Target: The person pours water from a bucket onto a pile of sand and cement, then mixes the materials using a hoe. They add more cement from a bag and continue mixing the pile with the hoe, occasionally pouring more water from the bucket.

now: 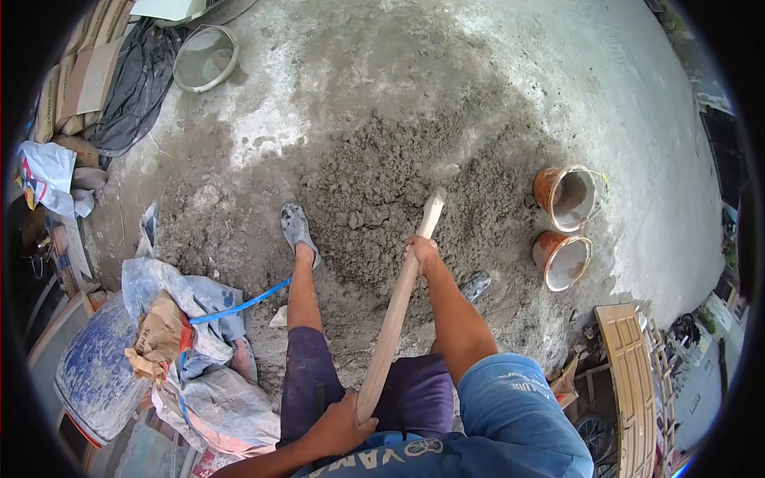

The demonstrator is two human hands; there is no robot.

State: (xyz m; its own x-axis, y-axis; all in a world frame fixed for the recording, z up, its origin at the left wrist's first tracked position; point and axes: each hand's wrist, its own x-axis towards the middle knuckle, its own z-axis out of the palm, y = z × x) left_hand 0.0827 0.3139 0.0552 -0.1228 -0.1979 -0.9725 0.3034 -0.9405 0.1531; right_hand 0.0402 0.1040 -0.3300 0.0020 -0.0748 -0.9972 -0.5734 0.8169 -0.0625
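Observation:
A long pale wooden tool handle (390,346) slants from my waist out over a heap of wet grey mortar (366,191). Close to my waist, my left hand (341,426) wraps round the handle's near end. Farther along, my right hand (422,252) is closed round it with the arm stretched out. The far end of the wood meets the mortar; no tool head can be made out there. My feet, in grey spotted clogs (296,225), stand apart at the near edge of the heap.
Two orange buckets (548,188) stand right of the heap. A grey tub (205,58) sits at the upper left near stacked sacks (92,72). Plastic sheets (215,398), a blue hose (243,306) and a blue barrel-like container (103,370) lie left. A wooden door panel (627,382) leans right.

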